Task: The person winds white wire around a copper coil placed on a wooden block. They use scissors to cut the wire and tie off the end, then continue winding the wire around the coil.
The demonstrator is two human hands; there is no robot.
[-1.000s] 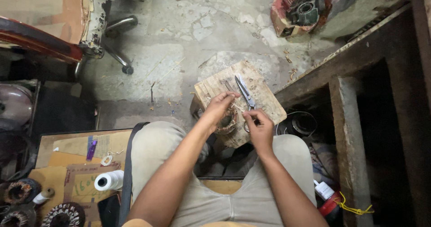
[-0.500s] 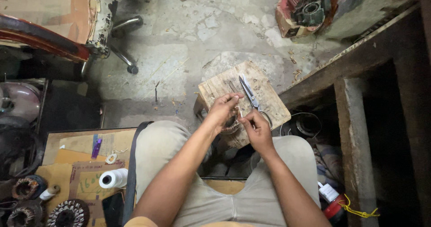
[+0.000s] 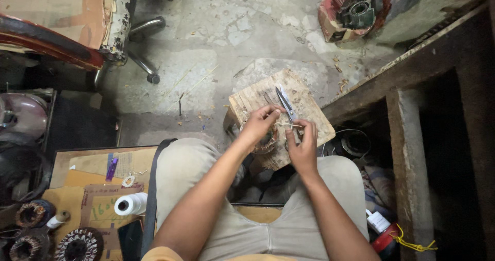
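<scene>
I sit over a worn wooden block (image 3: 305, 102) on the floor. A round copper-wound motor stator (image 3: 267, 141) rests on its near edge, mostly hidden under my hands. My left hand (image 3: 260, 123) pinches a thin light string or wire above the stator. My right hand (image 3: 303, 145) pinches the other end of that strand, close beside the left. A pair of scissors (image 3: 284, 100) lies on the block just beyond my fingers.
A torn chair (image 3: 105, 21) stands at upper left. A cardboard-covered surface at lower left carries a white tape roll (image 3: 131, 204), a purple lighter (image 3: 111, 168) and wound stators (image 3: 78, 245). A motor part (image 3: 353, 8) sits at top right. A dark wooden frame (image 3: 407, 137) runs along the right.
My hands have stayed on the stator, with the fingers shifting slightly as they work the strand. The view has tilted a little.
</scene>
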